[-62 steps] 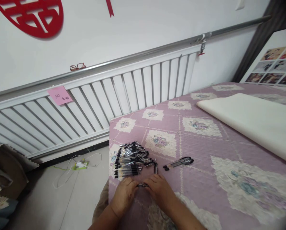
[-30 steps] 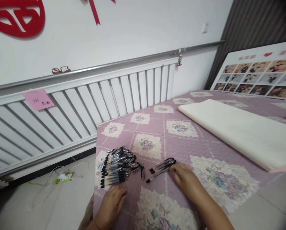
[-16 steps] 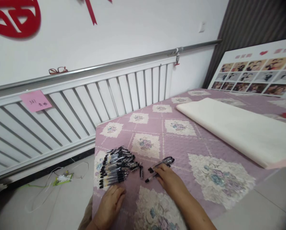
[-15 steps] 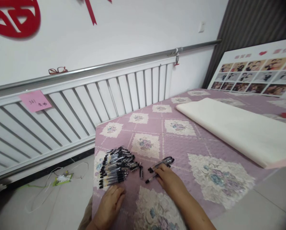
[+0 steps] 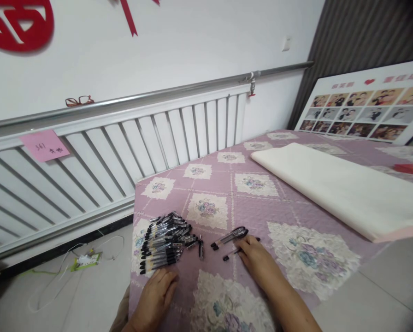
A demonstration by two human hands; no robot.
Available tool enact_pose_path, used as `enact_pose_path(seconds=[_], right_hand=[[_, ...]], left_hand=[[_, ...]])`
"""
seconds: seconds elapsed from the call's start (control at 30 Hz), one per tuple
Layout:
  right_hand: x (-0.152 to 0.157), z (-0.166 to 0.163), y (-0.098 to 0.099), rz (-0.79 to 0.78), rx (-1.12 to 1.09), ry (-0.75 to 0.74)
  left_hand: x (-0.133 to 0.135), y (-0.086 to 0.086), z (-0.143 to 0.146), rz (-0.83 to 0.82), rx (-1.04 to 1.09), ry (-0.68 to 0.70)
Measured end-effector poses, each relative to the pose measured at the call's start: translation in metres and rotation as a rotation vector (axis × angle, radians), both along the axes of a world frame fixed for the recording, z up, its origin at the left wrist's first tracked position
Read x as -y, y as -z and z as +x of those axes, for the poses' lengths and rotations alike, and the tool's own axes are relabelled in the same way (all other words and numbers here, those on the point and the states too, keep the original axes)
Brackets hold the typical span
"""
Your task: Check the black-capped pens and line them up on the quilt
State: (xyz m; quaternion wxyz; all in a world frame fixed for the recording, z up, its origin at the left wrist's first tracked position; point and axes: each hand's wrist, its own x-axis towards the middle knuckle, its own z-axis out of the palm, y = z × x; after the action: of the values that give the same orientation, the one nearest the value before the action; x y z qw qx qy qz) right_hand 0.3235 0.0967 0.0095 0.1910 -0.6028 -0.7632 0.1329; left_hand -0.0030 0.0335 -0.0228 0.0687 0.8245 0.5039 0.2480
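Between the fingertips of my right hand is a clear-barrelled pen with black ends, lying low over the tablecloth. Just beyond it a small group of similar pens lies side by side. My left hand rests on the cloth near the front left edge, fingers loosely bent and nothing seen in them. Above its fingertips spreads a pile of pens, with loose black pen caps along its right side. One cap stands apart, between the pile and the small group.
A purple floral tablecloth covers the table. A folded cream sheet lies at the right, with a red item past it. A white radiator runs behind; a photo board leans at the back right. A power strip lies on the floor.
My right hand has moved right, away from the small group of pens, with one pen in its fingers. My left hand stays by the pile. The view has shifted slightly.
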Motion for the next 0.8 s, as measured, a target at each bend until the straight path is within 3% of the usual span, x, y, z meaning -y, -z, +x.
enact_pose_path(seconds=[0.8], right_hand=[[-0.013, -0.017, 0.016, 0.115, -0.002, -0.016]], left_hand=[[0.000, 0.000, -0.002, -0.066, -0.008, 0.010]])
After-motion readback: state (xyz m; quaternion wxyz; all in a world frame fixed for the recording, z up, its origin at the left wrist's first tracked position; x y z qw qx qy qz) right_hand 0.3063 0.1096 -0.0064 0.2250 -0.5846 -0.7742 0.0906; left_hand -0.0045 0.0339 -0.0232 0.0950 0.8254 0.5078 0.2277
